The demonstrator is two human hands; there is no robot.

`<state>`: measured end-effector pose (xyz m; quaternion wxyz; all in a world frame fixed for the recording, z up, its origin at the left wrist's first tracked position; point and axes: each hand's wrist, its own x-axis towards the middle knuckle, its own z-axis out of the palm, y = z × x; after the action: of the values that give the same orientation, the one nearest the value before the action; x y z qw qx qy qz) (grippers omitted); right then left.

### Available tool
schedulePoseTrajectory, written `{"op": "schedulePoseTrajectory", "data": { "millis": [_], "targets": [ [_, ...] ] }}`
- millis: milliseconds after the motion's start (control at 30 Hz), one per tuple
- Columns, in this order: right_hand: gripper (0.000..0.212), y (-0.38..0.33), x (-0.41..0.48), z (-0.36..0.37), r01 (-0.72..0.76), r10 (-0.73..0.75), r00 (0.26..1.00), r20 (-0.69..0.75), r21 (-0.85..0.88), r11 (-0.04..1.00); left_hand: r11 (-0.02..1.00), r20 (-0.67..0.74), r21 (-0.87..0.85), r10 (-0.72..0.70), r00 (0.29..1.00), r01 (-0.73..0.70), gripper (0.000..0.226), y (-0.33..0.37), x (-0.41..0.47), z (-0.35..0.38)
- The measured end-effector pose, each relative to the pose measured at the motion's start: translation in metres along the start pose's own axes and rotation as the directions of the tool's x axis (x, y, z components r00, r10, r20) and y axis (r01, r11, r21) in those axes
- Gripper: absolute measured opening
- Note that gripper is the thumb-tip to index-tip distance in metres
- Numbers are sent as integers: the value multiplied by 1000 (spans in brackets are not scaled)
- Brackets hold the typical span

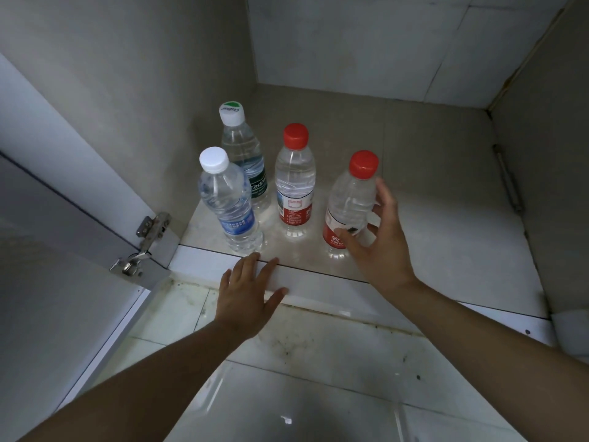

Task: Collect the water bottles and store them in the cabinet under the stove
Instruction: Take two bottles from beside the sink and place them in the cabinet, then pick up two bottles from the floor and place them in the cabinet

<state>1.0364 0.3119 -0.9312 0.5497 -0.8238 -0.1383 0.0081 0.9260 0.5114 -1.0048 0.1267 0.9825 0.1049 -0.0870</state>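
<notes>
Cabinet (439,173): open, seen from above and in front; its floor is pale and smooth, the walls are grey.
Water bottles: four, all upright on the cabinet floor, in the front left part.
Blue-label bottle (234,205): white cap, the nearest to the front edge and the most to the left.
Green-label bottle (247,154): white cap with green print, just behind the blue-label bottle, close to the left wall.
Middle red-cap bottle (294,183): red and white label, just beside the green-label bottle, on its right.
Right red-cap bottle (349,202): near the middle red-cap bottle but apart from it; it leans a little to the right in this wide view.
Right hand (381,250): curved round the right red-cap bottle, thumb on the red label, the fingers loosely spread on the far side (how firmly it presses, I cannot tell).
Left hand (247,295): flat, fingers straight and a little apart, lying on the white front ledge (322,283) of the cabinet, just before the blue-label bottle; it holds nothing.
Door (47,282): swung open on the left, with a metal hinge (143,244).
Floor tiles (318,371): white, with dark stains near the ledge.
</notes>
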Motion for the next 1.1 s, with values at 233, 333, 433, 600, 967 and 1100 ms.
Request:
{"op": "schedulePoseTrajectory", "data": {
  "millis": [233,333,433,600,967,1100],
  "targets": [
    [80,-17,-43,-30,-218,274,956,102,-376,901,997,108,41,54,993,-58,70,3,-8,-52],
    [79,-36,-52,-46,-187,321,928,192,-505,843,991,90,72,108,990,-114,72,5,-15,-84],
    [76,-63,-59,-57,-164,347,905,247,-550,819,979,39,109,167,985,-170,78,7,-28,-116],
    [76,-138,-83,-84,-48,400,846,353,-697,716,962,69,172,201,977,-210,81,24,-75,-191],
    [74,-470,-174,-222,-261,520,831,199,-685,680,954,152,108,261,953,-279,78,120,-241,-507],
    [75,-592,-213,-271,-405,569,817,89,-614,678,916,152,75,379,913,-393,76,151,-293,-614]
  ]
}}
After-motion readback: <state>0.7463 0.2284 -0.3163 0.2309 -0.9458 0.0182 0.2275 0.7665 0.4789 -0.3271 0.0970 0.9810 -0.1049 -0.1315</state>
